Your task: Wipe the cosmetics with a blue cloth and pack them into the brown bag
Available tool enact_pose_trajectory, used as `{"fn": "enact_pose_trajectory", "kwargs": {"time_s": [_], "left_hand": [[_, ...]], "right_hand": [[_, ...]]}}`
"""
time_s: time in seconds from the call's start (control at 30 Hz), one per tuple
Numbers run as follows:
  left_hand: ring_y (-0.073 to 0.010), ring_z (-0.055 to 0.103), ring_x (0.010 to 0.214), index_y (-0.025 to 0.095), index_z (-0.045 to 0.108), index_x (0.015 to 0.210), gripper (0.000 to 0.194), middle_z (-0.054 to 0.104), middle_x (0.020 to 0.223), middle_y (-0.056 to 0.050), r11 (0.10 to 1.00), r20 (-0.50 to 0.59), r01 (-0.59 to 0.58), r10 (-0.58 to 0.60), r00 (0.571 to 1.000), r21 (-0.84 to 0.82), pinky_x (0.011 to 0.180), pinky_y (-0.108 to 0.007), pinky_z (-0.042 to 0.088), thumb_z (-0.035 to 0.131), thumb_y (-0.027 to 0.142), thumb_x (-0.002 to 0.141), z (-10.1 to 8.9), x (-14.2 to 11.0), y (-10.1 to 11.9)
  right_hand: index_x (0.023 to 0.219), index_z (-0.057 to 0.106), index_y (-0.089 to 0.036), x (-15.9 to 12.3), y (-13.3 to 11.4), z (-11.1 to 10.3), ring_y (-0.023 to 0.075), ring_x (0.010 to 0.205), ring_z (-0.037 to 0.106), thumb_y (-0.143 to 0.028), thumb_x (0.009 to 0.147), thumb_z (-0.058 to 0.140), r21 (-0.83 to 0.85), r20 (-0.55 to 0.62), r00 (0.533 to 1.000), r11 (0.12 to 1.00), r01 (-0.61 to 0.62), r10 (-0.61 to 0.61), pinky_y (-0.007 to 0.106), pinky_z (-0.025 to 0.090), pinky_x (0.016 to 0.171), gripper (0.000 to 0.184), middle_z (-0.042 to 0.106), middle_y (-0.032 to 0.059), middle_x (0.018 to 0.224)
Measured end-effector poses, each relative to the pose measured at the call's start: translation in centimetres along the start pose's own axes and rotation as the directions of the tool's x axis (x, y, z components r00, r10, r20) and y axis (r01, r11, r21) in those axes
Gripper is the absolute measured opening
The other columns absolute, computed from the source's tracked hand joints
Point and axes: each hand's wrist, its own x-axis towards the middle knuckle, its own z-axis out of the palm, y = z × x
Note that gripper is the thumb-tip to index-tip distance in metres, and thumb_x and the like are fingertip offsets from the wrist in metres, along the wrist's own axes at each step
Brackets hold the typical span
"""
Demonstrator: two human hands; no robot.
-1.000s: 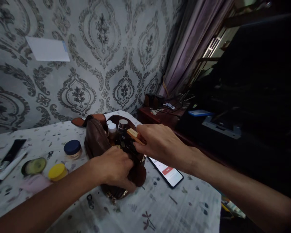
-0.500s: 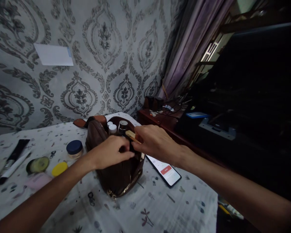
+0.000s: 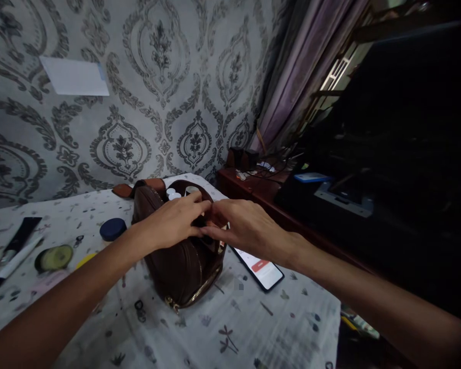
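An unzipped brown leather bag stands on the patterned white cloth. Over its opening my left hand reaches in, fingers and thumb curled; what they grip is hidden. My right hand meets it from the right, its fingers closed inside the rim and their contents out of sight. White caps and a silver-topped jar show in the bag behind my left hand. Beside the bag, partly under my right hand, lies a lit phone.
Left of the bag are a blue-lidded jar, a greenish round container, a yellow lid, a dark tube and a white pen-like stick. A wooden table with cables and a large dark screen stand at right.
The gold-coloured flat piece in my right hand has gone down out of sight in the bag. My left hand has shifted up over the opening, closer to my right fingers.
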Motion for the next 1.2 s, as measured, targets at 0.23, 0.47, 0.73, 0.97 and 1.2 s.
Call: {"fn": "enact_pose_trajectory", "kwargs": {"time_s": [0.23,0.47,0.73,0.97,1.2], "left_hand": [[-0.0166,0.058,0.081,0.018,0.061,0.090,0.008,0.055,0.093,-0.002,0.998,0.042,-0.041,0.040,0.998,0.037,0.069,-0.027,0.040,0.066,0.022,0.085,-0.7,-0.1,-1.1],[-0.0164,0.056,0.074,0.017,0.063,0.088,0.007,0.054,0.088,-0.002,0.999,0.067,0.030,-0.033,0.997,0.039,0.066,-0.027,0.039,0.068,0.019,0.083,-0.1,0.1,-1.8],[-0.0146,0.055,0.080,0.019,0.063,0.090,0.003,0.052,0.091,0.000,0.991,0.087,-0.041,0.052,0.995,-0.124,0.071,-0.025,0.039,0.062,0.018,0.089,0.6,0.7,-1.9],[-0.0185,0.058,0.091,0.019,0.063,0.096,0.011,0.058,0.094,-0.002,0.988,0.141,-0.087,0.106,0.984,-0.130,0.079,-0.028,0.042,0.060,0.014,0.088,1.5,1.5,-2.2],[-0.0192,0.060,0.089,0.019,0.061,0.089,0.003,0.063,0.094,-0.002,0.991,0.099,-0.074,0.086,0.991,-0.114,0.073,-0.028,0.041,0.062,0.017,0.087,2.1,1.2,-2.4]], "right_hand": [[0.105,0.066,-0.017,-0.2,1.3,0.0,0.0196,0.073,0.065,-0.062,0.097,0.036,-0.193,0.156,0.985,0.976,0.104,-0.074,0.026,0.032,0.059,0.054,0.069,0.0070,0.080],[0.102,0.062,-0.017,-0.3,5.0,1.4,0.0135,0.073,0.058,-0.033,0.095,0.057,0.113,0.135,0.951,0.958,0.264,-0.278,0.024,0.040,0.065,0.017,0.063,0.0045,0.091],[0.109,0.061,-0.016,-0.7,6.0,2.8,0.0137,0.070,0.058,-0.042,0.097,0.054,0.185,-0.019,0.931,0.914,0.361,-0.364,0.025,0.041,0.064,0.029,0.063,0.0042,0.086],[0.113,0.060,-0.017,-0.7,5.4,3.6,0.0181,0.085,0.056,-0.043,0.096,0.055,0.021,-0.148,0.842,0.850,0.526,-0.518,0.029,0.043,0.072,0.032,0.061,0.0088,0.099],[0.094,0.063,-0.016,-0.5,3.4,3.1,0.0204,0.086,0.051,-0.036,0.095,0.059,-0.157,-0.104,0.851,0.853,0.498,-0.516,0.034,0.038,0.076,0.020,0.062,0.0096,0.098]]}}
